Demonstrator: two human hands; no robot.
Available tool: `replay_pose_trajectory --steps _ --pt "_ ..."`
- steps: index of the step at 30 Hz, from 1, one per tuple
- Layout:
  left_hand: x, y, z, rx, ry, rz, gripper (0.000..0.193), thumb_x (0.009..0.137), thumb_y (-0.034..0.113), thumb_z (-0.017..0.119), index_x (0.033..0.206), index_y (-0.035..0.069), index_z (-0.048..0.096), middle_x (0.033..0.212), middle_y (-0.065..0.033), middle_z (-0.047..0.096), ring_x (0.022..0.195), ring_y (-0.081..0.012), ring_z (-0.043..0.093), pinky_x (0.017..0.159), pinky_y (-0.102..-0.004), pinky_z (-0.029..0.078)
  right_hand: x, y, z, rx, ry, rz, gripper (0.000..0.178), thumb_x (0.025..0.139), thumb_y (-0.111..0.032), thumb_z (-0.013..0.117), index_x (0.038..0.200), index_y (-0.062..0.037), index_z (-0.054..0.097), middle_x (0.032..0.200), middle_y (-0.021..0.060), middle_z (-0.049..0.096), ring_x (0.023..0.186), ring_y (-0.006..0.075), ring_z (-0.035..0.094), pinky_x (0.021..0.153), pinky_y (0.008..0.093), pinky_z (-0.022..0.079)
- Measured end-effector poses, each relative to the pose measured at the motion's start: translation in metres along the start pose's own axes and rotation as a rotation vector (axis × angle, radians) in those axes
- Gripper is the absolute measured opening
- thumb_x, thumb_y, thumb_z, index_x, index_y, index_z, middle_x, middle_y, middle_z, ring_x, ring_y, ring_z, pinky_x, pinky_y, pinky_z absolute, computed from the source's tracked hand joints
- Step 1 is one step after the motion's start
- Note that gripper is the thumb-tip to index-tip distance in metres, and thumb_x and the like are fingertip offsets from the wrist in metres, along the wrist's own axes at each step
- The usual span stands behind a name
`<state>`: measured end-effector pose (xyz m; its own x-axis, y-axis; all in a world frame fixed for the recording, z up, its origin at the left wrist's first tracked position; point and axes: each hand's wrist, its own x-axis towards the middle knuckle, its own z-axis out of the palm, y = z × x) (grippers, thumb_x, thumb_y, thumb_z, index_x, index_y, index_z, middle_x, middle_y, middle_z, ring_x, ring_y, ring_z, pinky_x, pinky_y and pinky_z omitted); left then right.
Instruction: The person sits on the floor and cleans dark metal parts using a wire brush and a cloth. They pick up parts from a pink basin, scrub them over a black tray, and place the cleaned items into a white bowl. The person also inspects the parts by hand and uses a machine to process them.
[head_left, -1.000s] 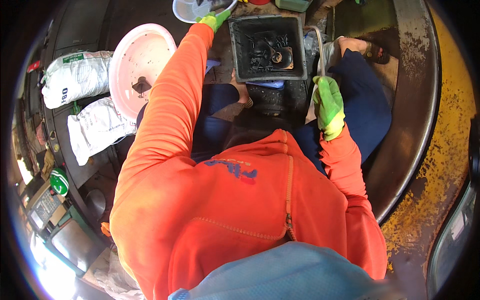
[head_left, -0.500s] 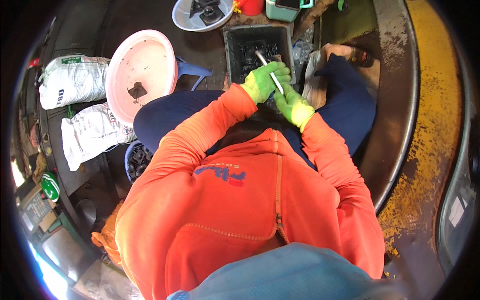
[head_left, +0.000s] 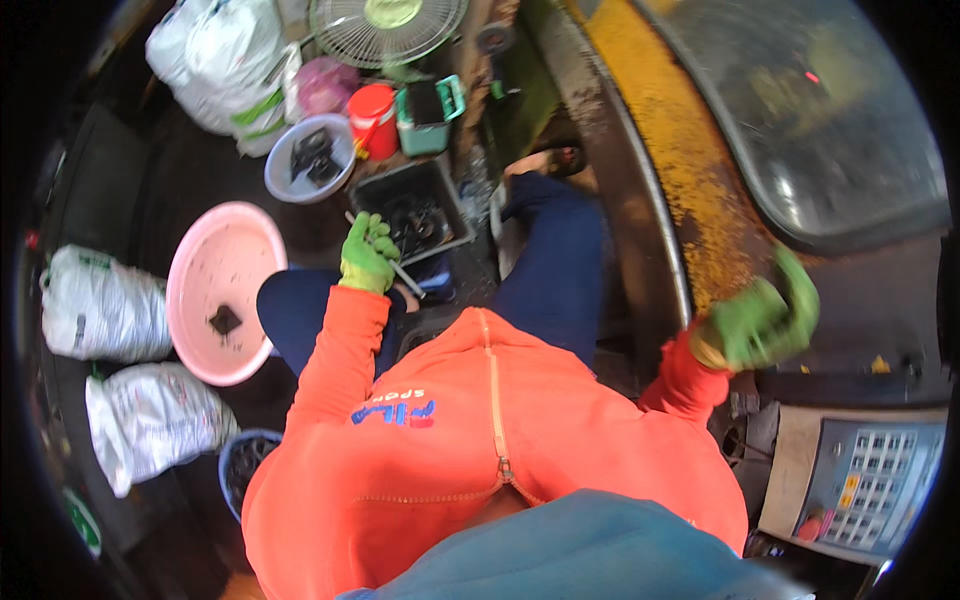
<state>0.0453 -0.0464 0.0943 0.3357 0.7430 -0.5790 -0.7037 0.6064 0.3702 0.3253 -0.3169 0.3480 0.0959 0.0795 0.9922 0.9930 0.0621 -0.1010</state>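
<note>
My left hand (head_left: pixel 368 258), in a green glove, is closed round a thin pale rod-like tool (head_left: pixel 411 282); its tip points down toward my lap. This hand is beside a black rectangular tub (head_left: pixel 462 212) with dark wet-looking pieces (head_left: pixel 420 222) in it. Out to the right, my right hand (head_left: pixel 752 318), gloved in green too, is raised near the yellow worn machine frame (head_left: pixel 650 120). Its fingers are apart and curved, slightly blurred, with nothing seen between them.
A pink basin (head_left: pixel 183 310) holding one dark piece stands at my left, near white sacks (head_left: pixel 105 305). Beyond are a pale basin (head_left: pixel 278 185), a red jug (head_left: pixel 373 120), a green container (head_left: pixel 425 138) and a fan (head_left: pixel 390 45). A button panel (head_left: pixel 872 485) is at lower right.
My right hand has left the rod and swung far out to the right. My left hand keeps the rod. The view has turned right, bringing the control panel and machine window in.
</note>
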Motion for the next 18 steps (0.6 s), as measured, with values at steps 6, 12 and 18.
replay_pose_trajectory --steps 6,12,18 --pt "0.016 -0.008 0.013 0.081 -0.008 -0.042 0.025 0.092 0.041 0.052 0.089 0.016 0.055 0.067 0.0023 0.052 0.041 -0.0084 0.034 0.039 -0.0229 0.025 0.082 -0.006 -0.111 -0.656 0.443 -0.006 0.020 0.088 -0.003 0.057 0.106 0.0041 0.051 0.086 0.0081 0.055 0.067 0.0144 0.053 0.059 0.0253 0.046" --pt "0.032 -0.008 0.012 0.101 -0.087 -0.112 0.027 0.092 0.041 0.054 0.092 0.014 0.056 0.065 0.0028 0.050 0.043 -0.0080 0.036 0.040 -0.0229 0.029 0.065 0.007 -0.106 -0.080 0.328 0.495 0.026 0.090 -0.008 0.053 0.114 0.0015 0.053 0.067 0.0022 0.053 0.056 0.0091 0.049 0.053 0.0239 0.043" --pt "0.045 -0.007 0.014 0.138 -0.043 -0.140 0.022 0.089 0.036 0.058 0.091 0.014 0.057 0.069 0.0004 0.053 0.045 -0.0074 0.038 0.041 -0.0223 0.031 0.072 0.027 -0.067 -0.040 0.314 0.525 0.025 0.093 -0.016 0.053 0.113 0.0000 0.054 0.066 0.0016 0.052 0.056 0.0093 0.047 0.052 0.0244 0.042"
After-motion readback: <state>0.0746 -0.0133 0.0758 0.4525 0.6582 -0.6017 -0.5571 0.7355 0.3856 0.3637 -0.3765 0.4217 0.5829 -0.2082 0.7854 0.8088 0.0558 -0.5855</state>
